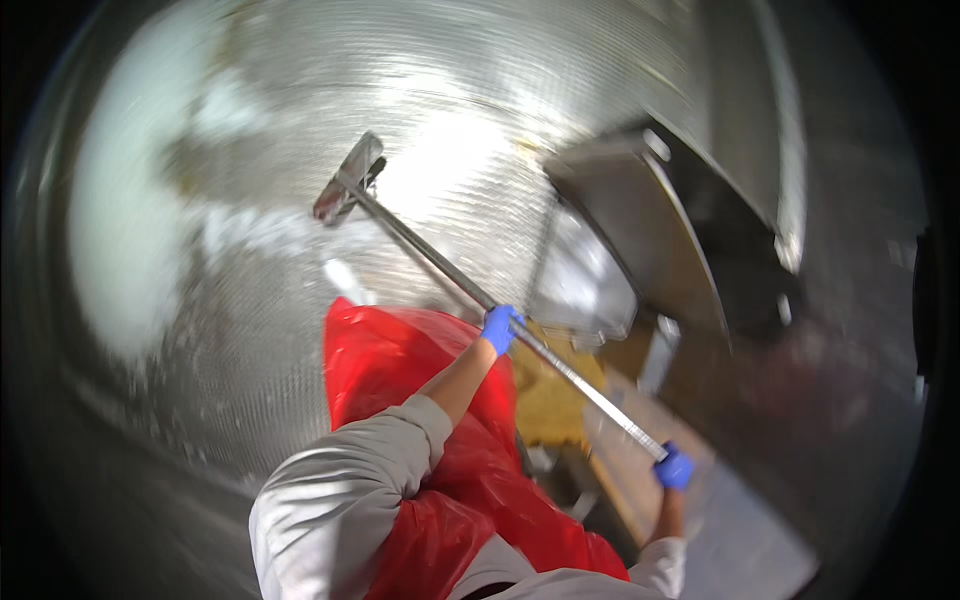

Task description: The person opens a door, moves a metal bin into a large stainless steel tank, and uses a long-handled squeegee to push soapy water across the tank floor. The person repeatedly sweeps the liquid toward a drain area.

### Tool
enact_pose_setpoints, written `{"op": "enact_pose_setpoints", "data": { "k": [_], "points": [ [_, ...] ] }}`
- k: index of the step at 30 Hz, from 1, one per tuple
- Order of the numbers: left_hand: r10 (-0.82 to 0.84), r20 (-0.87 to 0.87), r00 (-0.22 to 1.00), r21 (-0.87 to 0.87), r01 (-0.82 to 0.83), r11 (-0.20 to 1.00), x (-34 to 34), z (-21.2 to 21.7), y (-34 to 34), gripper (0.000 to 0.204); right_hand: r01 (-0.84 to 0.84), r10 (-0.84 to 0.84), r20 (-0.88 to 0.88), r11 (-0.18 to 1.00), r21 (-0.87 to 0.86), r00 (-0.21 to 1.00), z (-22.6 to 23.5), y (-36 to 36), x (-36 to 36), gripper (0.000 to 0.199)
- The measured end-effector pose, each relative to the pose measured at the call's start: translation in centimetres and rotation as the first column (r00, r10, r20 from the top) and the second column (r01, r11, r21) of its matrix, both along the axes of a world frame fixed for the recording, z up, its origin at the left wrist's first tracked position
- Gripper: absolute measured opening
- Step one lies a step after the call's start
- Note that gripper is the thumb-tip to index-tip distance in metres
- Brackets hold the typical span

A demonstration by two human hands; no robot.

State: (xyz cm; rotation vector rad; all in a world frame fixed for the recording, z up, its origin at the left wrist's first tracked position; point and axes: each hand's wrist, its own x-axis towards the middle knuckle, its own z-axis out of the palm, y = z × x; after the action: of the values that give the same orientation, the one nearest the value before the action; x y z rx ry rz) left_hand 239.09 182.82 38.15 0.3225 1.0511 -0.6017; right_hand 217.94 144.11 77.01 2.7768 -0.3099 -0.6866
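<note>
Head view: the left hand [502,330] grips the wide-headed pole tool [440,262] midway, the right hand [674,467] clasps its end, set apart probably for leverage.

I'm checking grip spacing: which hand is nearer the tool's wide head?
Left. The left hand grips the pole partway along; the right hand is at the end farthest from the wide head.

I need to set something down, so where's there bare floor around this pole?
Textured floor looks bare beyond the pole head, between the white patch and the metal equipment; a flecked stretch lies left of the red apron. Crowded: the right side, around the equipment and right hand.
</note>
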Motion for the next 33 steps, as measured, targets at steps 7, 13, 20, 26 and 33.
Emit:
{"op": "enact_pose_setpoints", "data": {
  "k": [7,13,20,26,33],
  "points": [
    [0.028,0.170,0.985,0.849,-0.161,0.503,16.0,9.5,49.2,0.064,0.205,-0.007,-0.359,0.832,0.516,0.933,-29.0,39.2,17.0,0.038],
    [-0.213,0.453,0.866,0.890,-0.452,0.056,27.0,33.5,91.7,0.063,-0.276,0.340,0.077,0.589,0.760,0.937,-33.0,84.3,40.4,0.047],
    [-0.113,0.669,0.735,0.720,-0.678,-0.148,16.9,37.7,98.7,0.053,-0.471,0.366,0.410,0.092,0.878,0.836,-18.1,125.2,53.0,0.053],
    [0.243,0.072,0.967,0.964,-0.130,0.232,-14.1,9.0,82.2,0.042,-0.496,0.475,0.355,0.210,0.843,0.805,-20.3,142.3,54.9,0.061],
    [-0.822,-0.505,0.263,0.384,0.922,0.059,-46.9,5.1,44.7,0.036,-0.208,0.637,-0.308,0.603,0.770,0.706,-36.0,145.0,51.2,0.035]
  ]
}}
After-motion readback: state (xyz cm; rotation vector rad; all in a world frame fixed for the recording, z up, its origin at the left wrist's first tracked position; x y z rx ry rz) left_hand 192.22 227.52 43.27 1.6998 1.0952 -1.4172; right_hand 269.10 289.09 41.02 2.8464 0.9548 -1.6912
